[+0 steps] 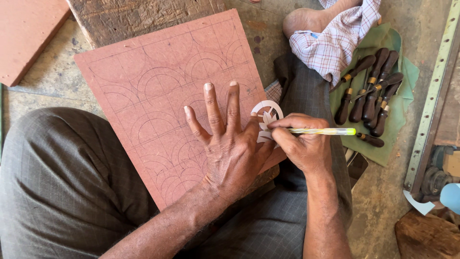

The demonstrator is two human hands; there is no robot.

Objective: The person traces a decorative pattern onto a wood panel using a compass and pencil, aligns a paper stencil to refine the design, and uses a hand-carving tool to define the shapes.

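The red slab (158,96) rests tilted across the person's lap, its far edge on the floor. The left hand (230,144) lies flat on it, fingers spread, pinning the white paper stencil (266,119) by the slab's right edge. The right hand (302,144), just right of the stencil, pinches a pen (321,131) lying crosswise, tip pointing left onto the stencil.

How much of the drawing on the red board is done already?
Many squares of the reddish slab already carry drawn arcs and a grid. Right now the left hand presses a white paper stencil flat near the slab's right edge, while the right hand traces it with a pen. The carving tools lie unused on the green cloth.
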